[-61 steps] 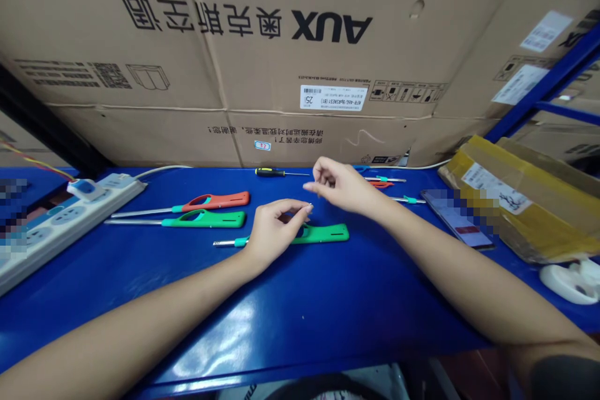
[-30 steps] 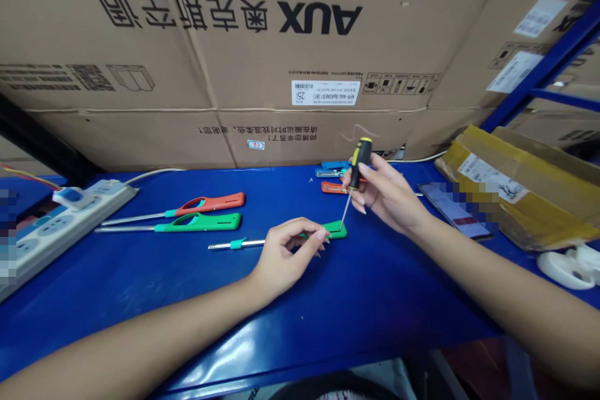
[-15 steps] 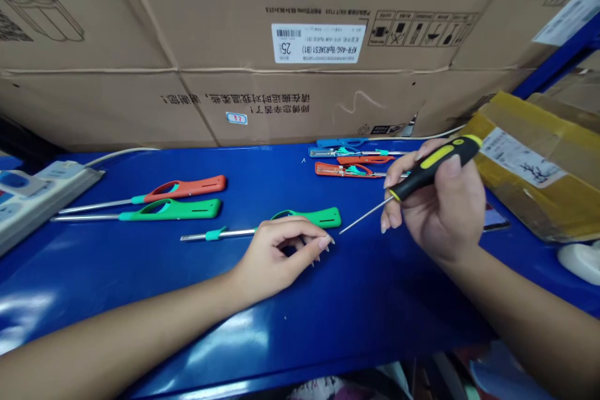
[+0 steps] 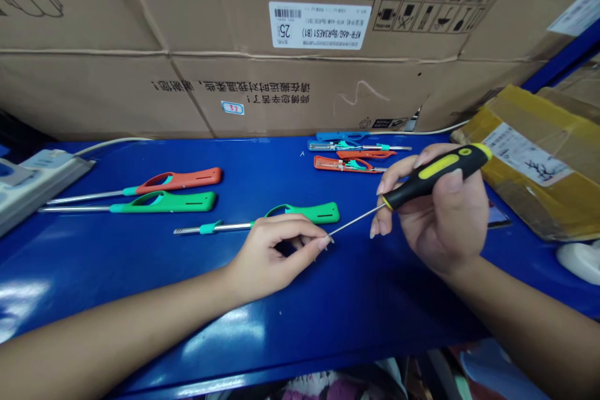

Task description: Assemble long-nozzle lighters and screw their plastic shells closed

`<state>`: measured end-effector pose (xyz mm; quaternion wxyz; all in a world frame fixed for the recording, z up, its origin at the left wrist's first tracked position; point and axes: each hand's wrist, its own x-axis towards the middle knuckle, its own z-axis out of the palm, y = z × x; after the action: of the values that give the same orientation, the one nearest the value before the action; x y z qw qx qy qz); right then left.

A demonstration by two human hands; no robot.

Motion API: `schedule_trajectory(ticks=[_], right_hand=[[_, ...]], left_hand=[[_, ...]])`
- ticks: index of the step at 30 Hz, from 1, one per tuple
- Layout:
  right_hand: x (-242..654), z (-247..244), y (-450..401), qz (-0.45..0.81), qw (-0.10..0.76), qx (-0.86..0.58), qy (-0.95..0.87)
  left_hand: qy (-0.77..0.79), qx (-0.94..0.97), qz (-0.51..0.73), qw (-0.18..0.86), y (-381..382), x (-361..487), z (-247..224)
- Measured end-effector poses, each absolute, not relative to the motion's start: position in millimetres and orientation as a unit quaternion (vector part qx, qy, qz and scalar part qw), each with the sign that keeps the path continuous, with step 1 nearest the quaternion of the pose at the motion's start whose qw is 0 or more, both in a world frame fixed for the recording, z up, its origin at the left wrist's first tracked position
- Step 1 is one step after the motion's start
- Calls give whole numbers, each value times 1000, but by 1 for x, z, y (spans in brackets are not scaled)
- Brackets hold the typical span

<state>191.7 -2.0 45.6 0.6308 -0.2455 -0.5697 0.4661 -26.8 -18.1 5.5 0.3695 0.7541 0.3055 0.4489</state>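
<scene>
My right hand (image 4: 443,219) holds a black and yellow screwdriver (image 4: 434,175), its shaft slanting down to the left. The shaft's tip meets the fingertips of my left hand (image 4: 279,253), whose thumb and index finger are pinched together. Whatever lies between those fingertips is too small to make out. Just behind my left hand a green lighter (image 4: 314,213) with a long metal tube lies on the blue table (image 4: 262,344). Further left, a red lighter (image 4: 187,179) and another green lighter (image 4: 175,202) lie side by side.
Opened blue and red lighter pieces (image 4: 330,164) lie at the back centre. A large cardboard box (image 4: 262,94) stands behind them. On the left is a power strip (image 4: 42,178); on the right, a yellow-taped package (image 4: 529,162) and a white object (image 4: 579,260).
The screwdriver in my right hand has moved left and its tip now reaches the fingertips of my left hand. The view has shifted slightly.
</scene>
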Motion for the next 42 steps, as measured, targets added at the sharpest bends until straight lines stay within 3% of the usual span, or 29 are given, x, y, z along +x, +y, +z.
schedule_trajectory(ticks=[42], right_hand=[[191,47,6,464,609,-293,-572]], left_hand=[[348,753,429,356,-18,-26,5]])
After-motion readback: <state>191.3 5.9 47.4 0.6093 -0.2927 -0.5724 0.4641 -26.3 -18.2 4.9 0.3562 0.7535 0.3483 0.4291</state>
